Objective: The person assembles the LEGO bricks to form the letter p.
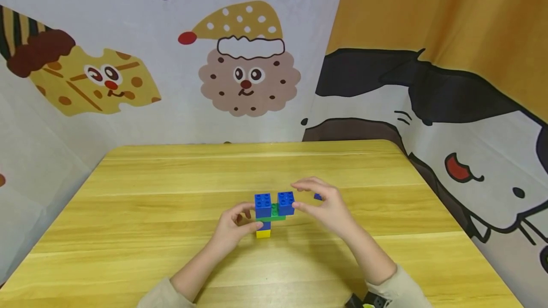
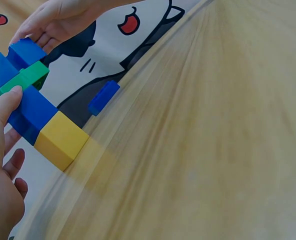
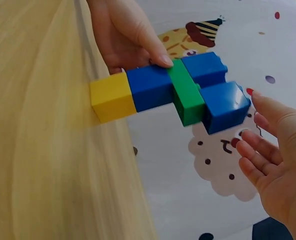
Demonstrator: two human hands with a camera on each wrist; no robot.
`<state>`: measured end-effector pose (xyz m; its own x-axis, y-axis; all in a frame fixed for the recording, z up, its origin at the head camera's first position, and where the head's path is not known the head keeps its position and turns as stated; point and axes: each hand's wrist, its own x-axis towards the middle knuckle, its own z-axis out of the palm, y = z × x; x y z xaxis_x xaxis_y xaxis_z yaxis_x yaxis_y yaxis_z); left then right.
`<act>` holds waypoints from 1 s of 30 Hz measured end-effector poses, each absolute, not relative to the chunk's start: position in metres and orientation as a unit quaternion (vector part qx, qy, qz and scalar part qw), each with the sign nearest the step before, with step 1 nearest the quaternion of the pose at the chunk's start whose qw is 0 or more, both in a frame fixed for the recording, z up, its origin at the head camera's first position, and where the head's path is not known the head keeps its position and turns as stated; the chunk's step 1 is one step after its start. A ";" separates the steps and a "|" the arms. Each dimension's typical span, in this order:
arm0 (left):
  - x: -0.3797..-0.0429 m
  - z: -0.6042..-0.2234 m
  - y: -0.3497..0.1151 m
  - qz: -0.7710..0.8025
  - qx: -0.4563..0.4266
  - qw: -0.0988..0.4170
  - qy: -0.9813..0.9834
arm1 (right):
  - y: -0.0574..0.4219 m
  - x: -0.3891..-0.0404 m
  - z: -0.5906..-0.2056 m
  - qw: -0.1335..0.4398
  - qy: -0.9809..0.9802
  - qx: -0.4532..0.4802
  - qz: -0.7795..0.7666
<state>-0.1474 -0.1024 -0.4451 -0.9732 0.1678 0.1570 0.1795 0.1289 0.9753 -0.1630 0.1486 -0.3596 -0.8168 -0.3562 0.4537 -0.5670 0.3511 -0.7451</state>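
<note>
A small tower of building blocks stands on the table: a yellow block (image 3: 113,97) at the bottom, a blue block (image 3: 150,87) on it, then a green block (image 3: 187,95) that juts out to the right. On the green one sit two blue blocks side by side, the left (image 1: 263,205) and the right (image 1: 286,203). My left hand (image 1: 233,226) holds the tower from the left, its thumb at the joint below the green block. My right hand (image 1: 327,206) is spread beside the top right block, thumb tip close to it; whether they touch I cannot tell.
Another blue block (image 2: 104,97) lies on the wooden table (image 1: 171,179) behind the right hand, which partly covers it in the head view. A dark object (image 1: 354,301) shows at the right sleeve. A cartoon-printed cloth (image 1: 128,127) hangs behind the table.
</note>
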 end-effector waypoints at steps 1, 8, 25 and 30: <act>-0.147 -0.446 -0.102 -0.651 -0.114 0.004 -0.751 | 0.151 -0.166 -0.362 0.110 -0.814 0.282 0.497; -0.148 -0.448 -0.103 -0.646 -0.118 0.007 -0.754 | 0.170 -0.179 -0.368 0.126 -0.802 0.267 0.519; -0.148 -0.446 -0.104 -0.650 -0.122 0.004 -0.750 | 0.201 -0.202 -0.379 0.107 -0.831 0.220 0.499; -0.149 -0.446 -0.104 -0.645 -0.120 0.004 -0.755 | 0.208 -0.207 -0.384 0.088 -0.837 0.208 0.498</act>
<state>-0.1486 -0.1042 -0.4458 -0.9712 0.1758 0.1608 0.1863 0.1399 0.9725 -0.2074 0.2083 -0.3842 -0.8983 -0.2606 0.3537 -0.4352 0.4167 -0.7981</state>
